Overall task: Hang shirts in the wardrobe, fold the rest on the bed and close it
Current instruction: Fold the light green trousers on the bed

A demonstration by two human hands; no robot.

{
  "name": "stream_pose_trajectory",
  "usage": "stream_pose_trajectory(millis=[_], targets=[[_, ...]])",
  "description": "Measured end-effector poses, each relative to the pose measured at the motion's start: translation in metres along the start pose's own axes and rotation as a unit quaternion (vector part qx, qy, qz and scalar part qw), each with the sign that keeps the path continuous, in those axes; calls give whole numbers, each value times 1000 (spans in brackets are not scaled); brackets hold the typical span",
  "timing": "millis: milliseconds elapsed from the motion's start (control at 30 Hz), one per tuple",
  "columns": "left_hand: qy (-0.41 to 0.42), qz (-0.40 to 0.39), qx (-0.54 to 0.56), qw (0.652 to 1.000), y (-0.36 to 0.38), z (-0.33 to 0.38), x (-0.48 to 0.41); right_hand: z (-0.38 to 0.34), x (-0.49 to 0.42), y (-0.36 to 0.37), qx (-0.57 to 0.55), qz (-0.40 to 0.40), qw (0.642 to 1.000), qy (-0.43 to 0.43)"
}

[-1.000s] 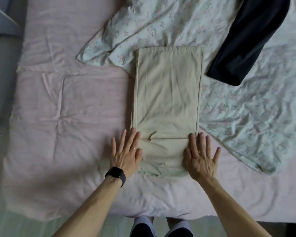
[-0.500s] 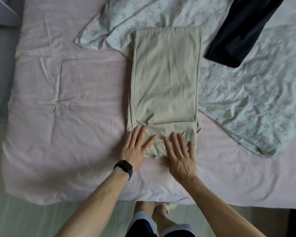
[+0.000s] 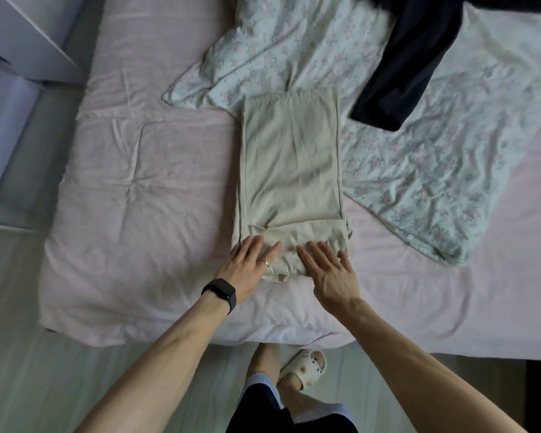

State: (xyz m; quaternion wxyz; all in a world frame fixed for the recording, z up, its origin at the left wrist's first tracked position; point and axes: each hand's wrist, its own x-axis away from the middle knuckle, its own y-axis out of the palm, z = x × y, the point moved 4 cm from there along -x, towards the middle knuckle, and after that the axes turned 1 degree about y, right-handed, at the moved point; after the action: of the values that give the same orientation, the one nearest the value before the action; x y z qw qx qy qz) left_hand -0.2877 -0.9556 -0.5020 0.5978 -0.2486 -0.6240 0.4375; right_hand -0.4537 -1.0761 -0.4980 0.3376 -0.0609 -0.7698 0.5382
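Fingers first: the left hand [image 3: 250, 264] has its fingers [image 3: 253, 245] straight and a bit fanned out, lying flat on the near-left corner of the beige folded piece [image 3: 291, 164]. The right hand [image 3: 328, 270] does the same on the near-right part, fingers [image 3: 319, 254] straight and slightly apart. Nothing is pinched, both palms are down. My guess is they're pressing the lumpy 6 o'clock end flat so the next fold goes over clean, since that end is bunched where a layer stops short. There's a ring [image 3: 265, 261] on the left hand and a dark watch [image 3: 221, 292] on that wrist. The beige piece lies long and narrow in the middle of the pink bed [image 3: 138, 214], its 12 o'clock end resting on a floral cloth [image 3: 419, 170] that spreads round to 3 o'clock. A dark garment [image 3: 400, 79] sits at 1 o'clock, not folded yet and cut off by the top edge, so I can't tell what it is. Honestly can't tell if the beige thing is trousers or a shirt either. At 10 o'clock there's white furniture [image 3: 22, 42], maybe the wardrobe, mostly out of frame. A slipper [image 3: 306, 367] pokes out at 6 o'clock.
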Motion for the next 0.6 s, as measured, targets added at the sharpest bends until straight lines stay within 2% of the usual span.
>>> stream_pose_trajectory(millis=[100, 333, 467, 533, 600], targets=[[10, -55, 25, 998, -14, 26, 36, -5, 37, -13, -6, -94, 995, -12], [10, -149, 122, 981, -32, 72, 125, -30, 130, -44, -101, -216, 971, -19], [-32, -200, 161, 966, -34, 76, 141, -40, 124, -61, -47, -312, 948, -36], [-45, -190, 196, 961, -43, 67, 131, -37, 105, -77, -42, -327, 943, -35], [-58, -134, 259, 955, -63, 49, 111, -27, 78, -98, -76, -282, 956, -14]])
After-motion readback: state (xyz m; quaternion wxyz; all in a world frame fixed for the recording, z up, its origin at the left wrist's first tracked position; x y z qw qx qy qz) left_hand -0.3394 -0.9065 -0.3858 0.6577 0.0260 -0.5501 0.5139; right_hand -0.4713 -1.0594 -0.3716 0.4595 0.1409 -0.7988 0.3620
